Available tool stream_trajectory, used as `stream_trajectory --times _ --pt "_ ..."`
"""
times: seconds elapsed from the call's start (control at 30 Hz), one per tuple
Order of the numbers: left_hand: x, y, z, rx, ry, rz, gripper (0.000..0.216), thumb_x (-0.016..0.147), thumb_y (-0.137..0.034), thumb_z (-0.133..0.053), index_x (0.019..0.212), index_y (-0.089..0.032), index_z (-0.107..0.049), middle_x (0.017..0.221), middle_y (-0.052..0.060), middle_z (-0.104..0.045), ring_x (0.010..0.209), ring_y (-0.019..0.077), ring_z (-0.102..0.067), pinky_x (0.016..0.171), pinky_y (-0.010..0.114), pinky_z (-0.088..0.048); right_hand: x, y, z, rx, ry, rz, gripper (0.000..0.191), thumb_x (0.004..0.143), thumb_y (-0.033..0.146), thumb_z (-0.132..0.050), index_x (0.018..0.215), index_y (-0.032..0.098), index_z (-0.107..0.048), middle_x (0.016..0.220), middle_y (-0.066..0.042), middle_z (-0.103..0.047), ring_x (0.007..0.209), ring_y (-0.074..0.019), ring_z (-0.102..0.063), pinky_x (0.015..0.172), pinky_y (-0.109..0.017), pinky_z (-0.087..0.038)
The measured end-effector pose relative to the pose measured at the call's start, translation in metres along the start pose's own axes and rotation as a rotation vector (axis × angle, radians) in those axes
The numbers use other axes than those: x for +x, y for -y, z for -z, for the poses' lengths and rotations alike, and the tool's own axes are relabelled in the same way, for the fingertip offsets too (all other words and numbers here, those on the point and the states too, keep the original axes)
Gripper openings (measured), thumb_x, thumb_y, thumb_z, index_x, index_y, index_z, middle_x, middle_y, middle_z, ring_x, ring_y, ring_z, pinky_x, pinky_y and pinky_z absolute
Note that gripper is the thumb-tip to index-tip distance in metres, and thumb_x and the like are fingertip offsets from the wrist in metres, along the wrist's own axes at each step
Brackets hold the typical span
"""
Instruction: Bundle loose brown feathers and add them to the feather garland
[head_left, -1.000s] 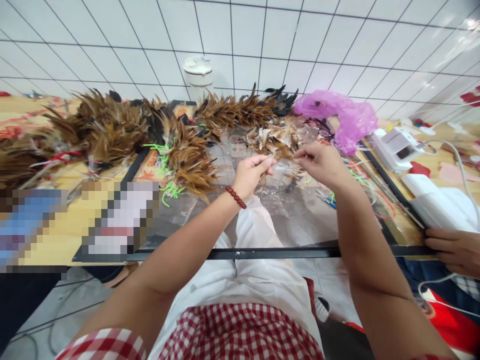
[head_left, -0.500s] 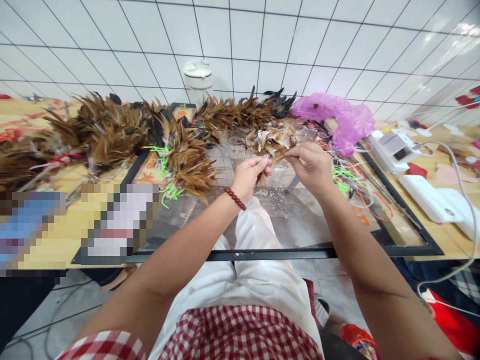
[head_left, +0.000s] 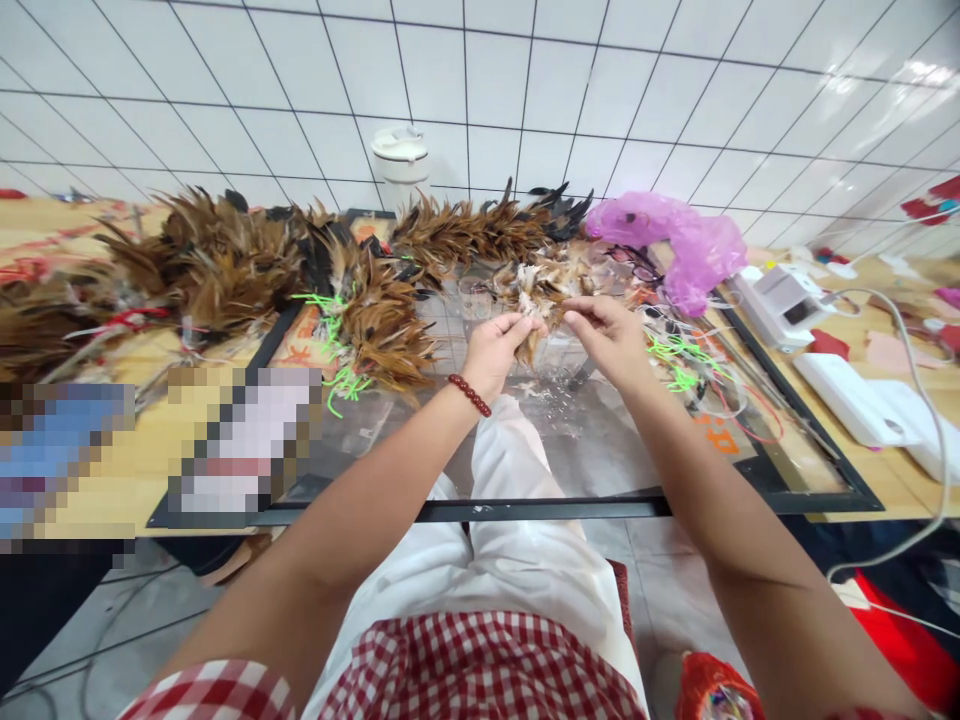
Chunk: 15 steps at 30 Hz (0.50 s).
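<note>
Left hand (head_left: 491, 352), dark red bead bracelet (head_left: 470, 396) at wrist: thumb and index pinch a small tuft of brown feathers (head_left: 529, 350), held above the middle of the worktop (head_left: 896, 475). Right hand (head_left: 611, 340) is just beside it, thumb and index close together near the tuft; cannot tell whether these fingers grip a feather. Directly beyond both hands: loose feather pile (head_left: 553, 285). Left of the tuft, well apart: brown feather bundle (head_left: 382, 330) with bright green strands at its left side. Toward the far edge: a row of brown feathers (head_left: 472, 225), a white lidded cup (head_left: 403, 165) behind it, and, farther right, a crumpled pink plastic bag (head_left: 675, 240). Near the right edge: white power bank (head_left: 855, 400).
</note>
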<state>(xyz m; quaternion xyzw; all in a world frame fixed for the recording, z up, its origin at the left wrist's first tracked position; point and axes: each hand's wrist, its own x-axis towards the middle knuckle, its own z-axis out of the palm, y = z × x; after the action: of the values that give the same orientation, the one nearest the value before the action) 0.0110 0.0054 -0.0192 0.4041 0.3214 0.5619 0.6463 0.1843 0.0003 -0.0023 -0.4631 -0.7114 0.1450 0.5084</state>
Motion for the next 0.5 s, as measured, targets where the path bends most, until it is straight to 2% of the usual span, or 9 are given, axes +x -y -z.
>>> stream_trajectory --times 0.07,0.13,0.27,0.5 --pt "0.0005 0.0036 0.0011 0.135 -0.004 -0.097 0.019 0.071 -0.034 -0.077 0.072 -0.016 -0.072 0.073 0.002 -0.071 0.069 0.0103 -0.062 0.071 0.023 -0.049 0.0006 -0.0048 -0.0024 0.187 0.067 -0.171 0.029 0.083 0.046 -0.064 0.094 0.021 -0.073 0.084 -0.004 -0.072 0.076 -0.0165 -0.064 0.074 -0.034 -0.052" --pt "0.0006 0.0062 0.0020 0.238 0.018 -0.163 0.019 0.072 -0.036 -0.075 0.074 -0.017 -0.074 0.073 0.001 -0.071 0.067 0.0102 -0.060 0.067 0.022 -0.047 0.0005 -0.0056 -0.0045 0.342 0.125 -0.252 0.033 0.080 0.050 -0.067 0.095 0.022 -0.073 0.083 -0.003 -0.072 0.076 -0.0149 -0.063 0.074 -0.032 -0.052" --pt "-0.0009 0.0077 0.0017 0.313 0.079 -0.193 0.021 0.075 -0.037 -0.072 0.075 -0.016 -0.074 0.072 0.002 -0.071 0.066 0.0111 -0.060 0.066 0.024 -0.046 -0.0004 0.0006 -0.0068 0.466 0.141 -0.263 0.036 0.073 0.051 -0.075 0.096 0.023 -0.073 0.084 -0.001 -0.072 0.077 -0.0141 -0.064 0.077 -0.031 -0.053" --pt "-0.0049 0.0060 -0.0019 0.266 0.121 -0.163 0.019 0.075 -0.035 -0.071 0.074 -0.016 -0.074 0.073 0.003 -0.071 0.066 0.0112 -0.060 0.067 0.024 -0.047 -0.0006 0.0002 -0.0035 0.513 0.197 -0.225 0.037 0.073 0.047 -0.076 0.101 0.025 -0.072 0.080 0.000 -0.070 0.072 -0.0135 -0.064 0.077 -0.032 -0.054"
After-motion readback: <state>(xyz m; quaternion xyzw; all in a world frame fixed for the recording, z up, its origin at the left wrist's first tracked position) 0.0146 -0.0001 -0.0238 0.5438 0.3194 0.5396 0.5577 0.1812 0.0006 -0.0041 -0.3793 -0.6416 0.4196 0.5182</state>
